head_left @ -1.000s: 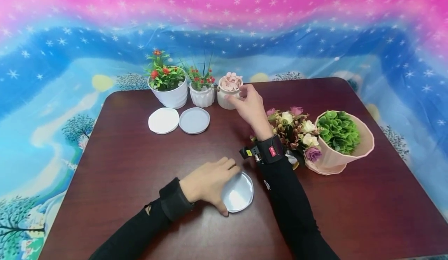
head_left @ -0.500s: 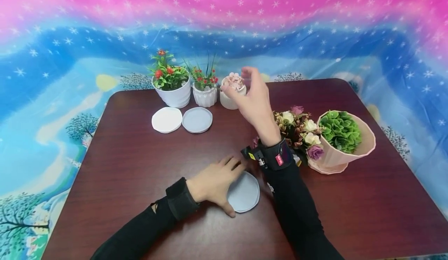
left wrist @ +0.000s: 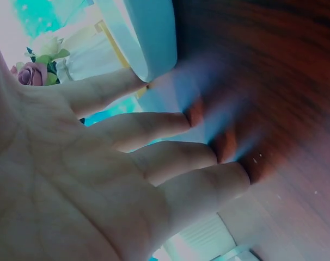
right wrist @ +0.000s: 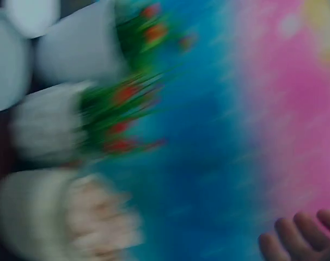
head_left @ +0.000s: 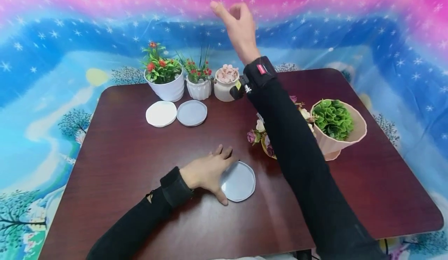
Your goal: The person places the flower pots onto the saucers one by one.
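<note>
My left hand spreads its fingers loosely at the edge of the dish, nearer me than the cream pot, probably because the dish is wide, while my right hand, holding nothing, is higher than that pot.

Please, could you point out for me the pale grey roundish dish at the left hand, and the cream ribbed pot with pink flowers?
Pale grey roundish dish point(head_left: 241, 183): head view, on its upper face.
Cream ribbed pot with pink flowers point(head_left: 223, 91): head view, on its ribbed front wall.
</note>
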The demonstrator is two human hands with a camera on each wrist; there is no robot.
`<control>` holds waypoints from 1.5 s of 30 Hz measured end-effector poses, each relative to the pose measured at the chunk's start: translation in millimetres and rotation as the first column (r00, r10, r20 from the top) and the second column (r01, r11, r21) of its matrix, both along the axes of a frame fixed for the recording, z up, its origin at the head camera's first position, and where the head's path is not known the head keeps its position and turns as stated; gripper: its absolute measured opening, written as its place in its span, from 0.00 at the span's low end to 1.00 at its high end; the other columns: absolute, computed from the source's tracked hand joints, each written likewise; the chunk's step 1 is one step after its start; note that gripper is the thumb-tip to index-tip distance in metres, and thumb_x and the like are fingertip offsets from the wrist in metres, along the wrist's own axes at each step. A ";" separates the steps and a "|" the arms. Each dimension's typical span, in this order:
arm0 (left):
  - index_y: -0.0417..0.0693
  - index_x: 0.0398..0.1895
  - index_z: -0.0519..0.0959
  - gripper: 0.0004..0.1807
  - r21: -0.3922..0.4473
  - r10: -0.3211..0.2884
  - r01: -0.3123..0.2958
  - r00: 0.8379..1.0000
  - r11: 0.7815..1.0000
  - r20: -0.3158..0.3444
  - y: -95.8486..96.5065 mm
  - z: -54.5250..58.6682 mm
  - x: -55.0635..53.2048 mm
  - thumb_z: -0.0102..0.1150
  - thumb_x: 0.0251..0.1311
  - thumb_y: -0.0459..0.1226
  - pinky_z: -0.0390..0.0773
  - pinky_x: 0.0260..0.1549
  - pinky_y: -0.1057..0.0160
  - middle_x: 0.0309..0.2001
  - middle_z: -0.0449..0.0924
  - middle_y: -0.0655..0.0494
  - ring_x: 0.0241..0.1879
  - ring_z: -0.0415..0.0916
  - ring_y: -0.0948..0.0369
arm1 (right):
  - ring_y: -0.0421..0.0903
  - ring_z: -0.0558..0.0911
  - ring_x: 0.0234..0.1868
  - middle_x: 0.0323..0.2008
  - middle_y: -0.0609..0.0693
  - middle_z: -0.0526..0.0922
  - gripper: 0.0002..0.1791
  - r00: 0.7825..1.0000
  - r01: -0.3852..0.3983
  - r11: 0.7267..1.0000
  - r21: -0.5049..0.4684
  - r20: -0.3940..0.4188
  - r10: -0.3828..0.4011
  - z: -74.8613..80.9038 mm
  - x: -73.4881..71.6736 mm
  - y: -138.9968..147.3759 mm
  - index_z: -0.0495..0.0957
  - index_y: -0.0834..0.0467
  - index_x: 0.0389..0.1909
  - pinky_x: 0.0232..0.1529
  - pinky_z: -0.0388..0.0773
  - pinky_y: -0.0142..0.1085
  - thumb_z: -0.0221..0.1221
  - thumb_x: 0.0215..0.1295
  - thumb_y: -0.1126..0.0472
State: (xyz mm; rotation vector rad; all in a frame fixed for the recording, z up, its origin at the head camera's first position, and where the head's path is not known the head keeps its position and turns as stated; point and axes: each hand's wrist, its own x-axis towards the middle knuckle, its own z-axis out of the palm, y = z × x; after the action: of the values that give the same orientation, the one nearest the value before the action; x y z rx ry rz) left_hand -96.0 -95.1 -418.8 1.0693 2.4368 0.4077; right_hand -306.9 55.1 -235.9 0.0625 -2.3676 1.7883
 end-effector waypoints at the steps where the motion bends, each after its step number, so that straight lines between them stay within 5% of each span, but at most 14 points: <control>1: 0.48 0.82 0.65 0.68 0.006 0.001 -0.001 1.000 1.000 0.006 0.6 -1.0 -0.6 0.90 0.36 0.61 0.62 0.72 0.31 0.83 0.53 0.35 0.81 0.45 0.30 | 0.38 0.74 0.65 0.69 0.47 0.73 0.39 0.999 -0.012 1.000 0.002 0.042 0.012 -12.8 -10.1 3.2 0.67 0.54 0.74 0.67 0.72 0.35 0.63 0.72 0.36; 8: 0.51 0.82 0.65 0.66 0.021 0.000 -0.002 0.997 1.000 0.082 6.4 -4.7 -0.1 0.89 0.38 0.59 0.60 0.74 0.33 0.84 0.52 0.36 0.82 0.44 0.32 | 0.51 0.67 0.76 0.78 0.57 0.64 0.47 0.972 -0.075 0.997 -0.023 0.220 0.078 -104.3 -32.8 29.3 0.59 0.61 0.79 0.77 0.63 0.43 0.61 0.74 0.35; 14: 0.50 0.82 0.65 0.66 -0.004 -0.004 0.005 0.998 1.000 0.068 9.9 0.4 -2.7 0.89 0.38 0.59 0.62 0.72 0.32 0.84 0.53 0.37 0.82 0.45 0.32 | 0.52 0.60 0.81 0.82 0.58 0.55 0.55 0.951 -0.081 0.994 -0.074 0.293 0.100 -147.7 -41.1 38.3 0.51 0.60 0.84 0.79 0.59 0.43 0.68 0.67 0.38; 18: 0.51 0.82 0.65 0.66 -0.016 0.001 0.000 0.998 1.000 0.070 10.8 1.4 -3.9 0.89 0.38 0.58 0.62 0.73 0.33 0.84 0.53 0.38 0.82 0.45 0.32 | 0.52 0.60 0.81 0.82 0.59 0.55 0.59 0.940 -0.126 0.990 -0.063 0.310 0.140 -167.7 -42.7 37.5 0.48 0.59 0.85 0.79 0.59 0.41 0.76 0.63 0.51; 26: 0.53 0.83 0.65 0.67 -0.033 0.002 0.000 0.998 0.999 0.067 12.6 -0.5 -3.6 0.90 0.37 0.58 0.65 0.72 0.35 0.84 0.53 0.38 0.82 0.46 0.33 | 0.51 0.64 0.78 0.80 0.56 0.61 0.64 0.971 -0.080 0.993 -0.087 0.219 0.098 -194.1 -43.1 32.4 0.51 0.57 0.85 0.76 0.63 0.38 0.82 0.51 0.64; 35: 0.53 0.82 0.65 0.65 -0.041 0.006 -0.004 0.998 0.999 0.059 13.7 -0.3 -3.0 0.90 0.38 0.57 0.66 0.72 0.37 0.84 0.54 0.39 0.82 0.48 0.34 | 0.51 0.75 0.67 0.67 0.56 0.76 0.53 0.997 -0.059 0.987 -0.148 0.046 0.067 -213.5 -41.0 29.2 0.66 0.62 0.74 0.68 0.71 0.36 0.83 0.46 0.69; 45: 0.53 0.82 0.65 0.64 -0.051 0.001 0.002 0.999 0.999 0.053 13.0 1.1 -2.7 0.90 0.39 0.57 0.64 0.73 0.36 0.84 0.54 0.39 0.82 0.48 0.34 | 0.51 0.74 0.68 0.69 0.56 0.75 0.52 0.997 -0.015 0.988 -0.154 0.073 0.027 -211.7 -38.7 24.2 0.65 0.59 0.76 0.69 0.70 0.38 0.80 0.49 0.70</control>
State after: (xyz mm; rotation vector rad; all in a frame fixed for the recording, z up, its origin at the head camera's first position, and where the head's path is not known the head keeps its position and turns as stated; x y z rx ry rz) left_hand -98.7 -82.2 -417.7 1.0246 2.3868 0.3665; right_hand -345.6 79.4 -447.7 -0.0003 -2.2777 2.0099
